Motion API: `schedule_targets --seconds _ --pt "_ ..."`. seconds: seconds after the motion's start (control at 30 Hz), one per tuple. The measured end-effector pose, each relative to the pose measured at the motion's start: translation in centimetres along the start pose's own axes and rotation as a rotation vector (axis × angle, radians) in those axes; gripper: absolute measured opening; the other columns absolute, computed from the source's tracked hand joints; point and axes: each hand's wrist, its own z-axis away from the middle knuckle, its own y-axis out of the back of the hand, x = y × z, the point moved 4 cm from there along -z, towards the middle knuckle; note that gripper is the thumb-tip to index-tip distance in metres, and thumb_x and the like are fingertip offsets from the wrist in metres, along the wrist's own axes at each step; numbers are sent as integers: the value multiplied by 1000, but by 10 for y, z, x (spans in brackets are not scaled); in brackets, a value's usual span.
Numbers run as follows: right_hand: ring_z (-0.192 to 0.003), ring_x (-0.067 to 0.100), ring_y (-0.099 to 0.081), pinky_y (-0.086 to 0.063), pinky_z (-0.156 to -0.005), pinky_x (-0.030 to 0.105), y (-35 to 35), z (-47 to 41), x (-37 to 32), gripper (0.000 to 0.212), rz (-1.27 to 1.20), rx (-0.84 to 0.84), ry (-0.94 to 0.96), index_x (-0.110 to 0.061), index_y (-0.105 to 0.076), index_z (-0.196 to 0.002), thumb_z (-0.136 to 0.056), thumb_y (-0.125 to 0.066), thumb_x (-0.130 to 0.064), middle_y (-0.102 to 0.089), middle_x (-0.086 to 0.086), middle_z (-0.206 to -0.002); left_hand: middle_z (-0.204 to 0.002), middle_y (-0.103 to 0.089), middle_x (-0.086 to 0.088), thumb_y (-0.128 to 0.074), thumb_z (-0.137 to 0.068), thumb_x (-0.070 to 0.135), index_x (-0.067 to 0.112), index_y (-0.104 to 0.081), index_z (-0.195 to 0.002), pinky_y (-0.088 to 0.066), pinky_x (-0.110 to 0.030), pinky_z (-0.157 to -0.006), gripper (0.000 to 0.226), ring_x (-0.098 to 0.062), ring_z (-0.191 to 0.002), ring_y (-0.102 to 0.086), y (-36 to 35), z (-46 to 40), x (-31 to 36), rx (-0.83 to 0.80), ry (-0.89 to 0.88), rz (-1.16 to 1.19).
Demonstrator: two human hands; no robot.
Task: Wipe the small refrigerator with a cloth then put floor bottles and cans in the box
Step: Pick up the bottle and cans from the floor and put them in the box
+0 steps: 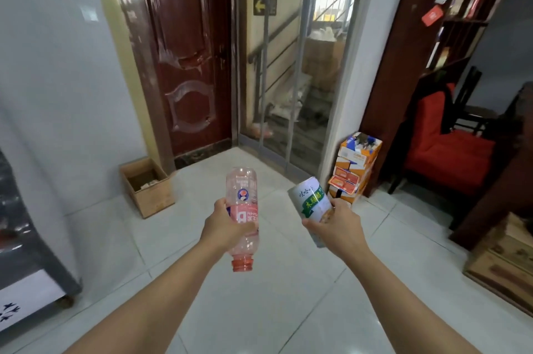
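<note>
My left hand grips an empty pink plastic bottle around its labelled middle, neck pointing down toward me and no cap on it. My right hand holds a white can with a green label, tilted with its top away from me. Both are held out above the tiled floor. A brown open-topped box sits on the floor against the left wall, to the left of and beyond my left hand, with a little rubbish visible inside. The small refrigerator shows partly at the left edge.
A dark red door and a glass door stand ahead. Stacked orange cartons lean by the right door post. A red chair, a dark wooden shelf and a wooden crate are on the right.
</note>
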Motion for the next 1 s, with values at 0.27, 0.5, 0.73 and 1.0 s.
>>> schedule_targets --seconds 0.27,0.5,0.73,1.0 --pt "-77 11 -57 -52 -64 28 -25 -201 4 52 -38 -83 88 -22 -48 -103 -65 -80 -38 -56 -6 -91 -107 -55 3 -81 -69 27 28 -33 -126 -48 -26 -62 74 -16 -90 -60 -66 -154 55 98 57 8" --pt "-80 14 -57 -49 -67 30 -31 -378 -6 56 12 -217 158 -19 -49 -111 -67 -78 -39 -55 -7 -90 -109 -53 3 -81 -68 28 26 -33 -129 -48 -29 -66 77 -18 -93 -58 -111 -273 98 232 165 49" --pt "-88 20 -59 -54 -76 40 -74 -511 -42 52 35 -325 217 -17 -50 -106 -67 -78 -39 -59 0 -98 -115 -56 -2 -82 -68 27 23 -35 -129 -51 -35 -77 77 -22 -98 -59 -115 -387 120 350 217 70" --pt "-98 25 -59 -52 -80 37 -151 -672 -110 69 68 -388 253 -13 -48 -123 -67 -77 -40 -62 5 -111 -105 -58 2 -82 -66 29 26 -37 -125 -45 -24 -59 75 -15 -86 -59 -90 -564 134 429 207 113"
